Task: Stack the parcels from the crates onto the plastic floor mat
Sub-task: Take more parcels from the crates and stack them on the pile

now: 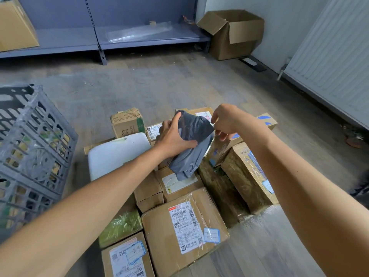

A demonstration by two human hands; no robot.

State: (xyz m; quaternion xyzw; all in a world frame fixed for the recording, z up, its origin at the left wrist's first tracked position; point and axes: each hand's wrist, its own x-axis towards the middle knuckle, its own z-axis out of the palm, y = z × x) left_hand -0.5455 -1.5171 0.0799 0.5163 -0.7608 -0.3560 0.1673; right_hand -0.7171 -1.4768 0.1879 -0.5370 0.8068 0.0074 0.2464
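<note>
A dark grey poly-bag parcel (192,144) is held above a heap of cardboard parcels (183,230) on the floor. My left hand (173,139) grips the bag's left side, thumb up along its top edge. My right hand (226,121) pinches the bag's upper right edge, the other fingers loosely curled. A white padded parcel (115,152) lies at the heap's left. A clear plastic floor mat (257,226) shows at the heap's right front edge. A grey plastic crate (30,156) stands at the left with packages visible through its walls.
A grey metal shelf (119,39) runs along the back wall, with a clear plastic sheet on it. An open cardboard box (233,33) stands in the back right corner. A white radiator (335,56) lines the right wall. Another carton (14,29) sits on the shelf's left end.
</note>
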